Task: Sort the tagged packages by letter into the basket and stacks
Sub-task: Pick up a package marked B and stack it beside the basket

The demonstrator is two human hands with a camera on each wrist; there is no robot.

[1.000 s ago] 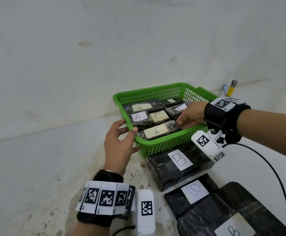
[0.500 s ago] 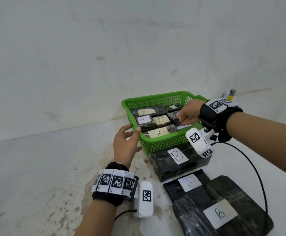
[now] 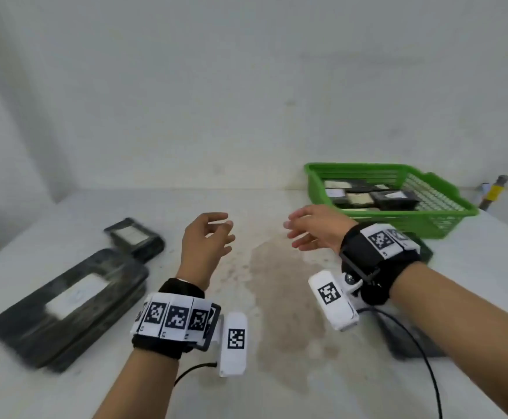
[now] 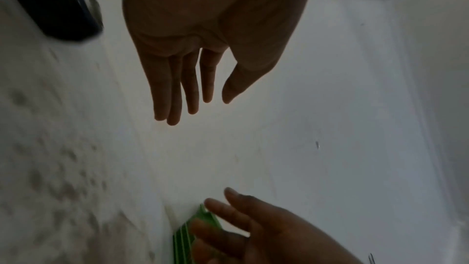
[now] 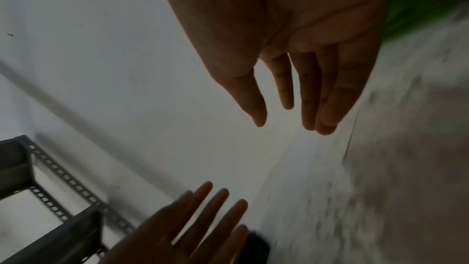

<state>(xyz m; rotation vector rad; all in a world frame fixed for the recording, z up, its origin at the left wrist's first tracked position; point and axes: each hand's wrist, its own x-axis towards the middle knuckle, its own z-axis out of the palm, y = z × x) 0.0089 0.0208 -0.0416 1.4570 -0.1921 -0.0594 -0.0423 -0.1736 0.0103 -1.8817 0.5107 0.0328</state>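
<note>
1. The left hand (image 3: 205, 243) hovers above the desk (image 3: 270, 297) with its fingers loosely spread and relaxed, holding nothing and touching nothing.
2. The right hand (image 3: 316, 231) hovers just beside it, palm turned toward the left hand, fingers stretched out and released, also empty.
3. The green basket (image 3: 440, 219) sits at the far right of the desk, near the wall, with several black tagged packages (image 3: 394, 198) lying flat inside it; the letters on their tags are too blurred to read.
4. On the left of the desk a large black package (image 3: 65, 309) lies flat with a pale tag on top, its long axis running from near-left to far-right. A small black package (image 3: 134, 238) lies just beyond its far end, tag up; whether the two touch cannot be told.
5. Another dark package (image 3: 404, 343) shows under the right forearm, mostly hidden.
6. The left wrist view shows the left hand's (image 4: 203, 37) palm and straight fingers, the right hand's (image 4: 266, 228) fingertips in front of a corner of the basket (image 4: 193, 228), and an end of a black package (image 4: 58, 1).
7. Only the right wrist view shows a grey perforated metal rack (image 5: 50, 198) beyond the left hand (image 5: 182, 228); there the right hand (image 5: 304, 37) is seen open-palmed.
</note>
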